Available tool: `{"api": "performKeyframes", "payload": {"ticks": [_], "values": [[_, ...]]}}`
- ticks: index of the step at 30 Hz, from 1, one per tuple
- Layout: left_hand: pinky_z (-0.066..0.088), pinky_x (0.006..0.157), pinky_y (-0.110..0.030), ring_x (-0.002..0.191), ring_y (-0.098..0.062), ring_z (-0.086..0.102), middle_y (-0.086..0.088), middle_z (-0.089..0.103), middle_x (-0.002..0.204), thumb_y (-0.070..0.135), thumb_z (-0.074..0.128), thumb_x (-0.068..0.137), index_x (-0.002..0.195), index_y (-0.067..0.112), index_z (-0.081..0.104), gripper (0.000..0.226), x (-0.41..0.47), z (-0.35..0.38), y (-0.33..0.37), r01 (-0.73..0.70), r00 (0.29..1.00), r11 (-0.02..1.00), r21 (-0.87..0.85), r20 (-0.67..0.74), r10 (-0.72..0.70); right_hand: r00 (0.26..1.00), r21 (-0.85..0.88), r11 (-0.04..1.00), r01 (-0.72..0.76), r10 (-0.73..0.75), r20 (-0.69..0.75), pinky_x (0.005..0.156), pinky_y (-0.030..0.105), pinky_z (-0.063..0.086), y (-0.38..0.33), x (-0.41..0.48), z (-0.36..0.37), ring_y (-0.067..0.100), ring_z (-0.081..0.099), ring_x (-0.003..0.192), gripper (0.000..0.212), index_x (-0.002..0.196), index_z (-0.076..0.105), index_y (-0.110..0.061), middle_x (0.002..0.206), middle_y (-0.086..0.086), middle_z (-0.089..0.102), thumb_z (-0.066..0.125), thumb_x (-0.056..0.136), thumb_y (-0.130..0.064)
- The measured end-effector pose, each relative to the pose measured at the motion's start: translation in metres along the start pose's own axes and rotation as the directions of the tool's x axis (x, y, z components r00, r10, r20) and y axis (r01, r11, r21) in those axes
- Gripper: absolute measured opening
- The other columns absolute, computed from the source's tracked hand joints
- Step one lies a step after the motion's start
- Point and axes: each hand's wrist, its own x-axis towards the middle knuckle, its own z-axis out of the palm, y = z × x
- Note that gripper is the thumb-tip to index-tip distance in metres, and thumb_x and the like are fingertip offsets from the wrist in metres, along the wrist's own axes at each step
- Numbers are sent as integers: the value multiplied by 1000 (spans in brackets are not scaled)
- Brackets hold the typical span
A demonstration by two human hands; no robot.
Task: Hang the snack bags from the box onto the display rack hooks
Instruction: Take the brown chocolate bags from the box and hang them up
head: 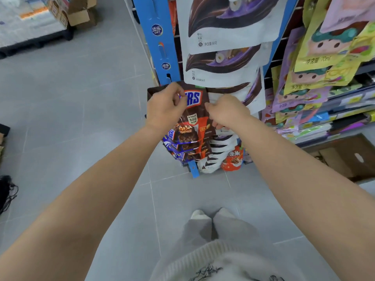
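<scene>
A brown snack bag (pixel 195 116) with blue and white lettering is held up against the blue display rack (pixel 160 43). My left hand (pixel 164 107) pinches its top left corner. My right hand (pixel 227 112) grips its right edge. More brown bags of the same kind (pixel 182 147) hang below it on the rack. White bags with a dark swirl print (pixel 223 63) hang in a column just above and to the right. The hook itself is hidden behind the bag and my hands.
A shelf of colourful hanging packets (pixel 316 82) fills the right side. An open cardboard box (pixel 349 157) sits on the floor at right. An orange bag (pixel 232 159) rests at the rack's foot. Stacked cartons (pixel 77 13) stand far left. My feet (pixel 211 220) are on grey tiles.
</scene>
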Motion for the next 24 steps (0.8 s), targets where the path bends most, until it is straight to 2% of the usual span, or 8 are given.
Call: {"api": "performKeyframes", "payload": {"ticks": [3, 5, 7, 10, 14, 18, 22, 24], "values": [[50, 63, -34, 64, -17, 57, 2, 59, 66, 17, 58, 85, 89, 11, 62, 8, -5, 27, 24, -238, 942, 971, -16, 238, 234, 996, 54, 998, -18, 13, 87, 77, 40, 56, 27, -11, -3, 25, 68, 78, 40, 87, 64, -8, 82, 8, 70, 45, 90, -42], [48, 64, -32, 69, -23, 61, 0, 63, 70, 17, 58, 83, 90, 13, 63, 9, -10, 50, 46, -342, 872, 939, -18, 365, 325, 989, 66, 996, -60, 50, 143, 62, 29, 51, 55, -19, -10, 22, 65, 68, 34, 74, 60, -9, 73, 6, 65, 47, 90, -36], [48, 62, -33, 72, -28, 64, -2, 67, 73, 19, 57, 82, 90, 13, 64, 12, -15, 74, 70, -440, 814, 898, -19, 415, 407, 986, 67, 994, -85, 74, 153, 56, 24, 42, 87, -24, -21, 21, 56, 59, 33, 63, 53, -9, 66, 7, 57, 48, 90, -26], [44, 59, -33, 69, -31, 63, -5, 67, 71, 23, 53, 81, 89, 12, 63, 18, -24, 116, 122, -514, 754, 854, -76, 435, 492, 979, 137, 973, -183, 169, 111, 56, 25, 39, 152, -30, -47, 23, 56, 69, 27, 68, 52, -8, 74, 10, 56, 49, 90, -24], [44, 64, -34, 80, -29, 61, -1, 65, 78, 26, 51, 87, 94, 15, 62, 17, -27, 176, 196, -478, 720, 871, -115, 516, 464, 965, 183, 948, -261, 262, 19, 74, 34, 51, 247, -42, -85, 30, 61, 88, 30, 74, 61, -6, 84, 14, 62, 51, 90, -29], [44, 70, -33, 88, -25, 61, -1, 67, 89, 20, 53, 88, 96, 18, 64, 14, -26, 259, 262, -415, 663, 902, -120, 639, 390, 929, 184, 913, -363, 371, -8, 71, 32, 44, 358, -59, -118, 29, 59, 84, 42, 72, 57, 5, 78, 19, 61, 48, 92, -30], [45, 76, -30, 95, -25, 61, -5, 67, 98, 15, 51, 87, 90, 15, 64, 13, -20, 348, 317, -344, 558, 932, -111, 775, 298, 877, 220, 854, -471, 481, 9, 65, 27, 36, 458, -76, -152, 25, 51, 67, 40, 55, 45, -16, 60, 3, 49, 50, 92, -29], [45, 78, -30, 98, -27, 59, -8, 65, 102, 17, 50, 88, 83, 20, 59, 11, -15, 392, 340, -330, 518, 941, -78, 818, 250, 837, 224, 814, -535, 547, 15, 64, 28, 37, 507, -74, -168, 26, 51, 71, 36, 60, 49, -9, 62, 6, 51, 51, 91, -26]]}}
